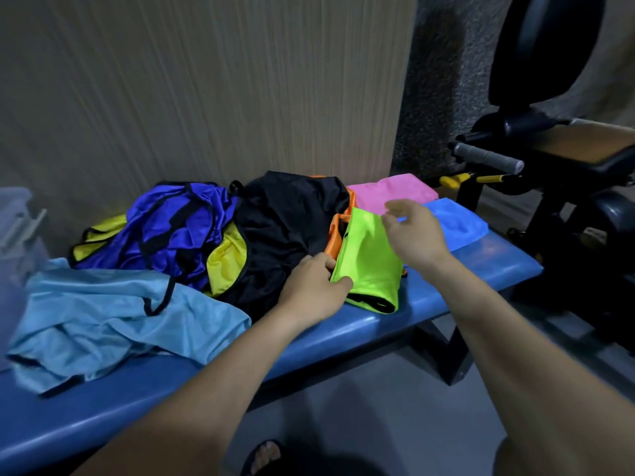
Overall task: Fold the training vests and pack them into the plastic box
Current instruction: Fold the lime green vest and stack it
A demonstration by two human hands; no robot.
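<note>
Blue bench (395, 324) by ribbed wall (206, 80); left hand (314, 290) pinches green vest (372, 266), right hand (415, 235) seemingly loose.

A gym corner.
Black exercise machine (567, 159) with padded seat and grip handle stands far right beside a blue bench (498, 266).

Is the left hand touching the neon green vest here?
Touching. The head view shows the left hand pinching the near left edge of the neon green vest, thumb on the fabric.
</note>
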